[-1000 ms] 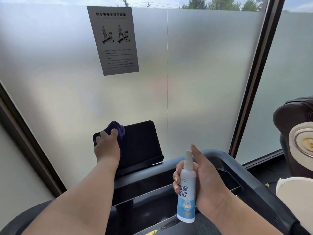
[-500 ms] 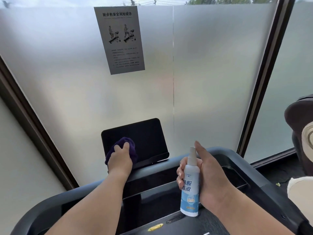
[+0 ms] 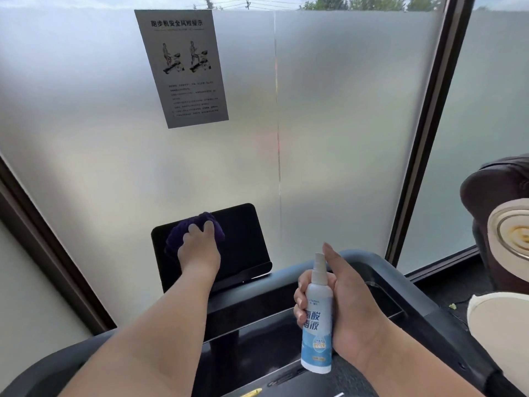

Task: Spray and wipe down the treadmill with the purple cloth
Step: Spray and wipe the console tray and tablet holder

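- My left hand (image 3: 199, 253) presses the cloth (image 3: 194, 230) flat against the screen (image 3: 243, 242), fingers spread over the bunched fabric, out at about 11 o'clock from me.
- My right hand (image 3: 343, 305) grips the bottle (image 3: 317, 316) upright at about 1 o'clock, fingers wrapped round its body, thumb standing up beside the nozzle and not on it.
- The screen is the piece of the treadmill (image 3: 429, 310) I am on; it stands tilted back, its long axis running 9 to 3 o'clock.
- The cloth sits in the screen's upper left part, so the unwiped stretch lies toward 3 o'clock and down toward the lip along the bottom edge.
- The left hand is the nearer one to the screen; the right hangs back, closer to my body, over the console.
- Room, as I judge it: the glass (image 3: 343, 124) stands just behind the screen's top edge, so a high stroke could run the cloth off onto it.
- To the right the screen ends well short of the window frame (image 3: 423, 138), leaving a free sweep sideways.
- The paper notice (image 3: 183, 67) hangs at 12 o'clock, well above my reach.
- The bottle stays clear of the wiping path if I keep it low.
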